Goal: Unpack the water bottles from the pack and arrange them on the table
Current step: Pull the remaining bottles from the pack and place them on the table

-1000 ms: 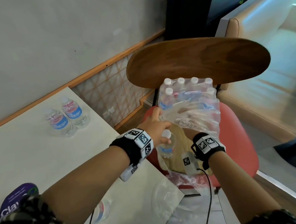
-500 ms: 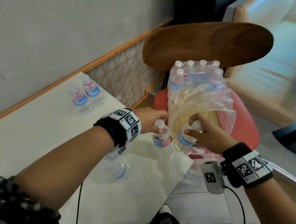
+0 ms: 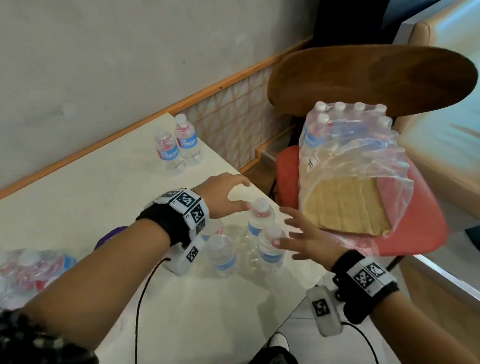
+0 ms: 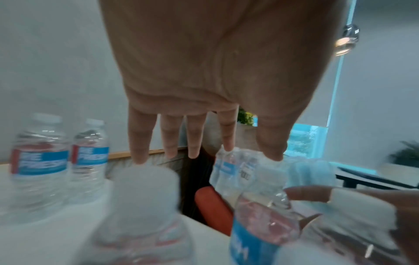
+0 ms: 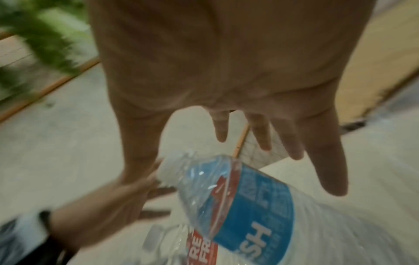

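Observation:
The torn plastic pack (image 3: 344, 147) with several water bottles sits on a cardboard tray (image 3: 345, 206) on the red chair seat (image 3: 410, 235). Three bottles stand near the table's right edge: one (image 3: 261, 218) under my left hand (image 3: 234, 194), one (image 3: 269, 250) at my right hand's (image 3: 294, 235) fingertips, and one (image 3: 222, 256) beside my left wrist. Both hands are spread, fingers straight, holding nothing; the wrist views show the same for the left hand (image 4: 204, 143) and the right hand (image 5: 260, 143). Two more bottles (image 3: 177, 147) stand at the far corner.
The white table (image 3: 86, 198) ends just right of the near bottles. Crumpled plastic wrap (image 3: 34, 265) lies at the table's left, with a purple object (image 3: 111, 235) behind my left forearm. A wooden chair back (image 3: 370, 79) rises behind the pack.
Each hand carried a bottle from the pack to the table's right edge, set it upright and let go. Both hands now hover with fingers spread.

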Demonstrator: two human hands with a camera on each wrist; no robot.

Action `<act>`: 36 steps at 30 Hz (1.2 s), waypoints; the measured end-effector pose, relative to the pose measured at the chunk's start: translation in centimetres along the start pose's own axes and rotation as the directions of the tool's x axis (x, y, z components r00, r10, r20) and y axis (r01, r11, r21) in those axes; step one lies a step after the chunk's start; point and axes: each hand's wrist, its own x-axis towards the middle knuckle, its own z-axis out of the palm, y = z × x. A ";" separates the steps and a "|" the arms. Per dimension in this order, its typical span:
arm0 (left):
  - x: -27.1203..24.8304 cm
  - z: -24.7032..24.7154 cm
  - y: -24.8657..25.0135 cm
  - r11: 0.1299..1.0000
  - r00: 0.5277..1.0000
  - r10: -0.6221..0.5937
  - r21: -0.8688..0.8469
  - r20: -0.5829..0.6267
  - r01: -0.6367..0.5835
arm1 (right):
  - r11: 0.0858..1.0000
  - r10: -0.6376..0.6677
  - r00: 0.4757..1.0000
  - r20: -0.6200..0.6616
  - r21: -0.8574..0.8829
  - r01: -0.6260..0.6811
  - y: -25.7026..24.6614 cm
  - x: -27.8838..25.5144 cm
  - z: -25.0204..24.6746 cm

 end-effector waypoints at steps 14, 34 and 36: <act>-2.2 0.3 -2.0 0.985 0.944 -0.167 0.085 0.286 0.148 | 0.999 0.011 0.983 0.185 -0.043 -0.003 0.6 3.9 5.7; -8.3 -0.6 -7.6 0.961 0.836 -0.277 0.156 0.473 0.230 | 0.999 -0.026 0.967 0.255 -0.033 0.035 -0.3 3.0 16.6; -9.1 -0.8 -8.3 0.954 0.838 -0.278 0.239 0.469 0.183 | 0.998 -0.044 0.962 0.270 -0.026 0.053 -0.4 3.1 18.5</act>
